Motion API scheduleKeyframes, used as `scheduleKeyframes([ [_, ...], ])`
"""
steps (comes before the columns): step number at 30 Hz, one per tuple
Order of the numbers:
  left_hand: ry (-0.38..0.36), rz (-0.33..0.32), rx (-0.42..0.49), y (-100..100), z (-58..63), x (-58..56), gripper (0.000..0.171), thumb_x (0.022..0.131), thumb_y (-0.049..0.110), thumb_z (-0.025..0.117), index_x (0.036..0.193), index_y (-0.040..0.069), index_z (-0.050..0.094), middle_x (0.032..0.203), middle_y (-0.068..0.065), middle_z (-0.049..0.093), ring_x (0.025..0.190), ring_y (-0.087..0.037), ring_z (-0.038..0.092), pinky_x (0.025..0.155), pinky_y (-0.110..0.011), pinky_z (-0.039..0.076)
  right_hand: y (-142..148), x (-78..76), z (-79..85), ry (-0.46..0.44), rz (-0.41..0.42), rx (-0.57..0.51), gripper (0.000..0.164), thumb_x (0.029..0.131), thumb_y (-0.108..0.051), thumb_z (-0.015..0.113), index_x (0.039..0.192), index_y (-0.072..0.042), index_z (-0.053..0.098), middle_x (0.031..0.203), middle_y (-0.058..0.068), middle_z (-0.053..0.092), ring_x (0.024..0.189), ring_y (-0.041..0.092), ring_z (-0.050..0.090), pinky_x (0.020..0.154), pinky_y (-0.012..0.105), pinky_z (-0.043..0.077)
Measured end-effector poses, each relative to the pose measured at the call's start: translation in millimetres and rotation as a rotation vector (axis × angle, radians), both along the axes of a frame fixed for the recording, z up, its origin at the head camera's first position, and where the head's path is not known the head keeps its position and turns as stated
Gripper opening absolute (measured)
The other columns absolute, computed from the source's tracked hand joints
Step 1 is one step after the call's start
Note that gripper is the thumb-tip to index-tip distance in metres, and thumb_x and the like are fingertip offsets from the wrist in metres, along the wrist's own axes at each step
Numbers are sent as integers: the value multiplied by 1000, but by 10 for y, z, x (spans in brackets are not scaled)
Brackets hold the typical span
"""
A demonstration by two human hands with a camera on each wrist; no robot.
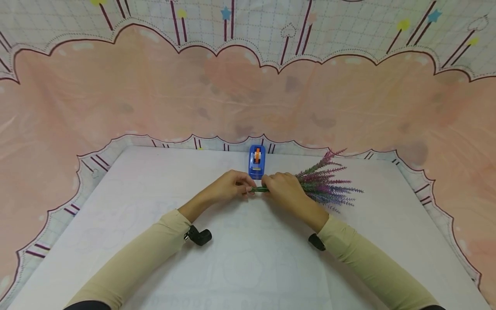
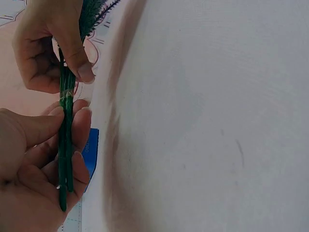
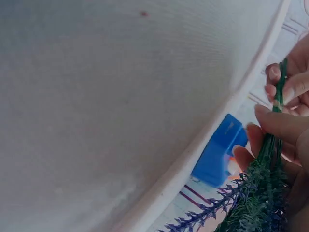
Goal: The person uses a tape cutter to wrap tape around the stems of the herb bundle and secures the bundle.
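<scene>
A bunch of artificial lavender [image 1: 325,185] with purple and pink sprigs lies across the middle of the table, flowers to the right. My right hand [image 1: 284,189] grips its green stems just below the flowers. With thumb and fingers, my left hand [image 1: 232,186] holds the lower stems [image 2: 63,159], whose ends lie over the palm in the left wrist view. Between the two hands, a shiny clear band [image 2: 66,94], apparently tape, goes round the stems. A blue tape dispenser [image 1: 256,161] with an orange wheel stands just beyond the hands.
The white table [image 1: 232,267] stretches out on all sides of the hands. Behind it hangs a peach and white patterned cloth [image 1: 248,94]. Black wrist cameras [image 1: 199,236] sit below the beige sleeves.
</scene>
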State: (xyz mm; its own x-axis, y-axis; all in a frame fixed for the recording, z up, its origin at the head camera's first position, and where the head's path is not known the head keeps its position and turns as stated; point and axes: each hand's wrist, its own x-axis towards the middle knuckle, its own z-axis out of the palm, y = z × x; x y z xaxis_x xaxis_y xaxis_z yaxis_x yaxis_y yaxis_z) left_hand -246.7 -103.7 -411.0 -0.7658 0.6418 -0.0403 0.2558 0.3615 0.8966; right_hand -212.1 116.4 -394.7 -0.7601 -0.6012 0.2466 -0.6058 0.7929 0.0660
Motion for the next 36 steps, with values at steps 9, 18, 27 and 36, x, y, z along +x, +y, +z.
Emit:
scheduleKeyframes([
  [9, 11, 20, -4, -14, 13, -20, 17, 98, -2, 61, 109, -1, 73, 100, -16, 74, 84, -24, 67, 75, -33, 56, 19, -11, 29, 10, 1, -40, 13, 88, -25, 81, 93, -13, 77, 83, 0, 65, 66, 17, 62, 58, 34, 53],
  [18, 134, 12, -56, -26, 10, -63, 18, 90, 3, 75, 107, 5, 77, 101, -5, 73, 85, -16, 62, 77, -27, 51, 61, -22, 81, -53, -14, -117, 16, 85, -24, 83, 98, -15, 80, 85, -2, 68, 71, 17, 66, 60, 35, 54],
  [27, 145, 33, -77, -47, 25, -60, 20, 92, -2, 69, 110, 4, 76, 103, -6, 76, 93, -17, 66, 87, -34, 53, 51, -40, 71, -68, -5, -128, 21, 87, -27, 81, 101, -12, 77, 89, 0, 76, 76, 18, 70, 70, 39, 57],
  [36, 127, 31, -55, -49, 1, -69, 17, 94, 1, 69, 110, 3, 77, 102, -7, 76, 89, -15, 67, 86, -31, 55, 42, -39, 65, -42, -14, -110, 21, 88, -29, 80, 102, -13, 77, 84, 1, 76, 70, 18, 69, 73, 42, 55],
])
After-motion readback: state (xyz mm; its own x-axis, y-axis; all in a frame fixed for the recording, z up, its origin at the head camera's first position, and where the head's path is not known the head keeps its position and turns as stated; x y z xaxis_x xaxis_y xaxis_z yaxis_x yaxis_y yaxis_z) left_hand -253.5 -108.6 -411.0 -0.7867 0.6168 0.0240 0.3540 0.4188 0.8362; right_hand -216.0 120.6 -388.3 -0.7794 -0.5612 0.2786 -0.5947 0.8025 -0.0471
